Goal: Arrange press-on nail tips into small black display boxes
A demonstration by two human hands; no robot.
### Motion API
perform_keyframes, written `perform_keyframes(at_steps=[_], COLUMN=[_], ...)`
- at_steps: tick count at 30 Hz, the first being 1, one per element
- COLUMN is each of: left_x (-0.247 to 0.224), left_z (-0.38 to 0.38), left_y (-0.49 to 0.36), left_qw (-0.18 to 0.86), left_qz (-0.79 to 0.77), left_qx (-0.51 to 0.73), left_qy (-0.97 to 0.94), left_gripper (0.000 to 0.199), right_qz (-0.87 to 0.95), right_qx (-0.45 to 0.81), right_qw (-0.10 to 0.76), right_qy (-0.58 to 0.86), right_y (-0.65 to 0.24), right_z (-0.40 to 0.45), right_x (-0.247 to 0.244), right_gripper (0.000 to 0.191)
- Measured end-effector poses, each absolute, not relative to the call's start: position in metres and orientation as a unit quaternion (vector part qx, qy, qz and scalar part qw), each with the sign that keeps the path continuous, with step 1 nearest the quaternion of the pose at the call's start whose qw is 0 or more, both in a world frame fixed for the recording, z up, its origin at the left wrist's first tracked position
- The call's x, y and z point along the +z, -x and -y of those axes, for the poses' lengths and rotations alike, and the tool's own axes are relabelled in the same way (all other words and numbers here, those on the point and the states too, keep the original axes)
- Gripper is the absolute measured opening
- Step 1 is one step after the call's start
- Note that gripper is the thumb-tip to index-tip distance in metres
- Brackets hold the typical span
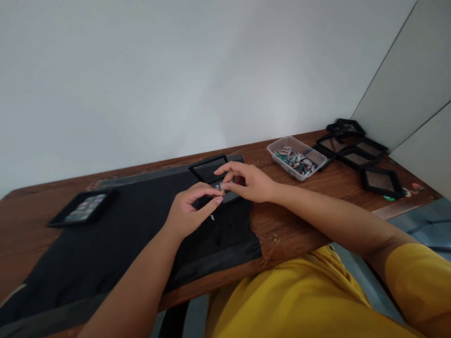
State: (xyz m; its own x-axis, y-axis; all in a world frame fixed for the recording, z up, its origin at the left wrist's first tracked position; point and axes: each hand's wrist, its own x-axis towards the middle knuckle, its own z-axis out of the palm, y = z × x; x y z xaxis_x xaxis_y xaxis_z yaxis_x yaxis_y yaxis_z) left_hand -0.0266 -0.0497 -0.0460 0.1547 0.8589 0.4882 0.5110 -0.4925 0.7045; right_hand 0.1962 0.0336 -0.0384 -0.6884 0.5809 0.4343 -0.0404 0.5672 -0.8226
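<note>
My left hand (193, 207) and my right hand (249, 182) meet fingertip to fingertip over an opened black case (230, 196). Between the pinched fingers of both is a tiny pale-brown piece (222, 192), too small to name. The case's framed, see-through lid (207, 169) leans back behind the fingers. Shiny small bits show in the case beside my right fingertips, largely covered by the hand. A white scrap (212, 217) lies on the black cloth (141, 225) just below my left fingers.
At left, a closed black case (83, 207) with a clear window rests on the cloth. A clear plastic tub (299, 176) of small wrapped pieces stands right of my hands. Several black frames (382, 182) are piled at the far right of the wooden table (292, 234), against the wall.
</note>
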Motion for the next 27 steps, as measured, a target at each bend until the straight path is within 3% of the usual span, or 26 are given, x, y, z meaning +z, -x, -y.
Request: perform_keyframes(at_steps=[19,27], left_x=[-0.0463,-0.0437], left_z=[0.0508,0.0518], left_y=[0.0277,0.0271], left_qw=[0.175,0.155], left_qz=[-0.474,-0.473], left_qx=[0.431,0.436], left_qy=[-0.747,-0.75], left_gripper=[0.014,0.013], right_qz=[0.811,0.747], right_qx=[0.437,0.534], right_qw=[0.352,0.371], right_qy=[0.165,0.139], right_y=[-0.1985,-0.1922], right_z=[-0.0337,-0.0371], right_x=[-0.0349,-0.0438], right_gripper=[0.027,0.03])
